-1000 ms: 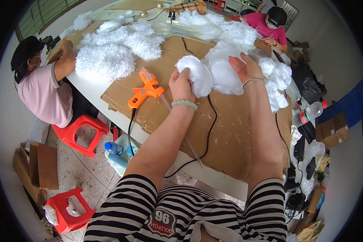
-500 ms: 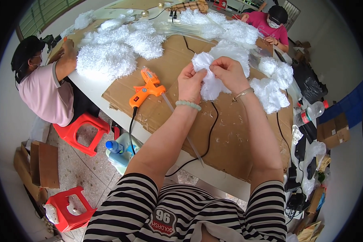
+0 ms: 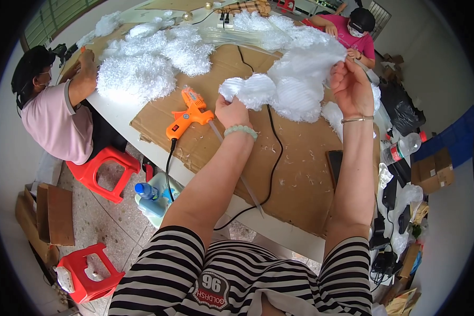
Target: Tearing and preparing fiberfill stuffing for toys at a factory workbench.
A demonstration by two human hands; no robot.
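Observation:
A length of white fluffy fabric (image 3: 297, 99), gathered into rounded puffs, stretches between my two hands above the cardboard. My left hand (image 3: 231, 111) is closed on its narrow left end, where two small puffs (image 3: 259, 89) bulge beside the fingers. Farther right, my raised right hand (image 3: 351, 88) has its fingertips pinched at the fabric's upper right edge. An orange glue gun (image 3: 192, 113) lies to the left of my left hand, a clear glue stick trailing from its back.
Brown cardboard (image 3: 295, 184) covers the table, with a black cable (image 3: 275, 163) across it. Heaps of white fluff (image 3: 137, 76) lie at the far left. One person (image 3: 58, 113) sits left, another (image 3: 347, 31) at the far right. A plastic bottle (image 3: 403, 148) and red stools (image 3: 105, 171) are nearby.
My hands have moved apart, the left going left and the right swinging up and right. The bunched white fabric is now spread out between them. A dark flat object shows beside my right forearm.

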